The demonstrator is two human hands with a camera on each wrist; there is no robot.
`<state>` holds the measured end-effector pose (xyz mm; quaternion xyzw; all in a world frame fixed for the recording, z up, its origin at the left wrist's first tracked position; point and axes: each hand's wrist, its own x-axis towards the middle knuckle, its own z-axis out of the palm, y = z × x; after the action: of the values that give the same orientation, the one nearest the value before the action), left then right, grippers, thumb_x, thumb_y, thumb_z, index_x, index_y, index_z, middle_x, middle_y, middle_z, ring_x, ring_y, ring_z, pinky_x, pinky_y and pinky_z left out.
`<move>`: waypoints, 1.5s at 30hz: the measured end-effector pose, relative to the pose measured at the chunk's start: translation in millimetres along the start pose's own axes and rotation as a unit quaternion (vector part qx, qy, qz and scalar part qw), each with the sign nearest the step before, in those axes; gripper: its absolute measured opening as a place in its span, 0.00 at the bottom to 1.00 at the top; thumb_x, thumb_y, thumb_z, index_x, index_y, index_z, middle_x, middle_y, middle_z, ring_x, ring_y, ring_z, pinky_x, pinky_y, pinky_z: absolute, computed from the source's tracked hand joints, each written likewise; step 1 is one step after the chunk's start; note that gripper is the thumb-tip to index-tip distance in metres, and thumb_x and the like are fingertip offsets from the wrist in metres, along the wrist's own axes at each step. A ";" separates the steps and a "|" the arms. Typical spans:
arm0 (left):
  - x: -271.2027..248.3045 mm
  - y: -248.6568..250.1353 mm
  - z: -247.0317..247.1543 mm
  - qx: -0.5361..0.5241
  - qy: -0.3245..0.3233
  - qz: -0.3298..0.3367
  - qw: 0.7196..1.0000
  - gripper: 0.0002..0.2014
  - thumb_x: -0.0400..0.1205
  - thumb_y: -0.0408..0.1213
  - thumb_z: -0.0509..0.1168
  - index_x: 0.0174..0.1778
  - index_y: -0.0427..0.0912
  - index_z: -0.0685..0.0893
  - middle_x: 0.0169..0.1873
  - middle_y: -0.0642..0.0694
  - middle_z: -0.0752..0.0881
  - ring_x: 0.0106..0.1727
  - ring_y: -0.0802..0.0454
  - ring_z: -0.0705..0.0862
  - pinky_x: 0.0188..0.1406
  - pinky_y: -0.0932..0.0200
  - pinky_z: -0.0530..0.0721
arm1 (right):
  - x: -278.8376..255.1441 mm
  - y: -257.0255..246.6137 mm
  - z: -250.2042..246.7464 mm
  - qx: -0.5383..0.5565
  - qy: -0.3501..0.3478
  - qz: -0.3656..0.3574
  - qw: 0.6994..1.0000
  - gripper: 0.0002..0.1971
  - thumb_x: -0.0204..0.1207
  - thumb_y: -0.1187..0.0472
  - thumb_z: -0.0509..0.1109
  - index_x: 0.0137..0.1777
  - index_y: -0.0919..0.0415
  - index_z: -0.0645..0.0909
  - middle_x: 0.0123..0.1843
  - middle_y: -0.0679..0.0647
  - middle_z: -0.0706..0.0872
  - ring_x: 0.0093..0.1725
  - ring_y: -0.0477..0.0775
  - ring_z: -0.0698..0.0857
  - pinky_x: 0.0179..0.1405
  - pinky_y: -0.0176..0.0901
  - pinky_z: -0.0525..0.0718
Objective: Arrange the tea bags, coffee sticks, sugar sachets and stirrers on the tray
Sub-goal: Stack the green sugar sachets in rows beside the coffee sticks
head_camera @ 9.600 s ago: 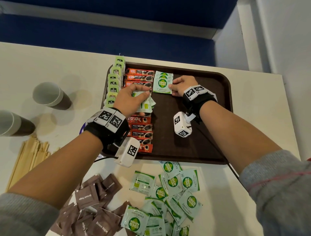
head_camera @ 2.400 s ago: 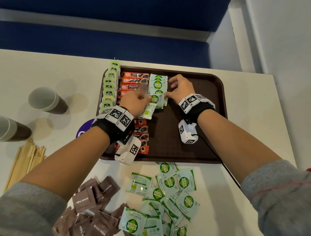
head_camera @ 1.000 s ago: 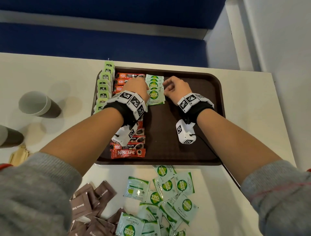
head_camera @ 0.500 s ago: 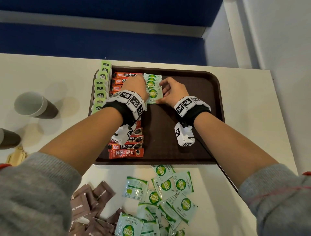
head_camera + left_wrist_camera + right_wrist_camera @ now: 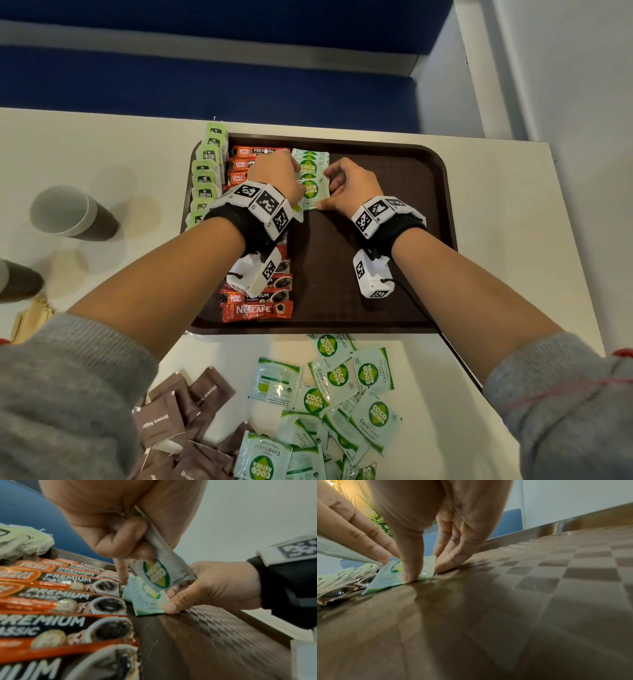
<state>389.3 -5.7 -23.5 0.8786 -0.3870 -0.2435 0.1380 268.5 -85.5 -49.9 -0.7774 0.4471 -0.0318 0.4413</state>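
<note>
Head view: since a moment ago another sachet [image 5: 310,192] has been added to the row at the tray's [image 5: 442,192] far edge; the near-right tray floor is bare.

Left wrist view: spare sachets [image 5: 159,566] are pinched in the left hand [image 5: 120,524].

Right wrist view: the right hand's [image 5: 426,520] straight fingertips [image 5: 410,576] press the sachet's right edge square.

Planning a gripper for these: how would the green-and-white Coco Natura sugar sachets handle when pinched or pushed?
Probably light and floppy: the sachet pinched by the left hand hangs tilted. Likely slippery: the glossy green-and-white sugar sachets overlap on the brown tray, and the right hand steadies them.
</note>
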 end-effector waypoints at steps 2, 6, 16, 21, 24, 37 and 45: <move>0.1 -0.8 -0.1 0.005 0.006 0.004 1.000 0.18 0.78 0.42 0.71 0.63 0.44 0.81 0.58 0.44 0.86 0.59 0.46 0.83 0.53 0.54 0.81 | -0.7 1.5 0.3 -0.002 0.006 0.000 1.000 0.27 0.59 0.65 0.85 0.58 0.58 0.78 0.36 0.45 0.79 0.33 0.40 0.79 0.43 0.34 0.81; -0.5 0.5 -0.3 0.018 0.009 0.014 1.000 0.19 0.79 0.43 0.70 0.65 0.44 0.82 0.60 0.43 0.85 0.61 0.46 0.83 0.56 0.53 0.81 | -2.1 3.3 1.0 -0.010 0.010 -0.003 1.000 0.27 0.60 0.64 0.84 0.58 0.58 0.78 0.38 0.46 0.80 0.34 0.41 0.79 0.44 0.35 0.81; -1.7 -1.0 -0.5 -0.010 0.002 0.012 1.000 0.17 0.78 0.40 0.71 0.63 0.48 0.82 0.60 0.44 0.85 0.59 0.48 0.83 0.47 0.59 0.77 | -4.0 -0.7 -0.6 -0.114 -0.007 -0.065 0.991 0.27 0.63 0.59 0.82 0.63 0.52 0.80 0.48 0.52 0.77 0.43 0.49 0.77 0.52 0.45 0.82; -2.2 -3.4 -0.3 -0.006 0.000 0.018 1.000 0.17 0.78 0.41 0.71 0.63 0.48 0.82 0.59 0.45 0.85 0.58 0.48 0.83 0.49 0.58 0.79 | -7.1 4.1 0.3 -0.104 0.019 -0.064 0.992 0.25 0.62 0.58 0.83 0.59 0.54 0.81 0.49 0.52 0.79 0.41 0.48 0.77 0.51 0.44 0.83; -2.6 0.0 -0.1 0.022 -0.019 0.030 0.999 0.17 0.80 0.41 0.69 0.65 0.49 0.82 0.63 0.45 0.83 0.62 0.47 0.82 0.56 0.55 0.81 | -6.8 4.9 0.4 -0.102 0.017 -0.059 0.993 0.25 0.61 0.58 0.84 0.58 0.54 0.81 0.50 0.52 0.80 0.41 0.47 0.77 0.51 0.43 0.83; -6.3 5.0 0.7 0.079 -0.034 0.048 0.995 0.16 0.82 0.43 0.66 0.66 0.47 0.83 0.64 0.43 0.83 0.63 0.46 0.81 0.58 0.53 0.80 | -9.1 3.1 -2.4 -0.097 -0.018 -0.021 0.995 0.24 0.61 0.61 0.83 0.56 0.57 0.81 0.49 0.50 0.80 0.43 0.47 0.80 0.47 0.40 0.83; 1.7 5.3 -0.4 0.050 -0.033 -0.005 0.998 0.17 0.86 0.46 0.56 0.60 0.39 0.85 0.52 0.41 0.87 0.47 0.47 0.82 0.40 0.57 0.75 | -10.3 3.6 -3.9 -0.091 -0.018 -0.025 0.995 0.23 0.61 0.61 0.83 0.55 0.57 0.81 0.46 0.51 0.82 0.41 0.48 0.80 0.49 0.45 0.85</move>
<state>387.2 -10.4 -21.4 0.8780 -0.3984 -0.2533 0.0795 258.2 -81.4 -46.6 -0.8255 0.4205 0.0120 0.3763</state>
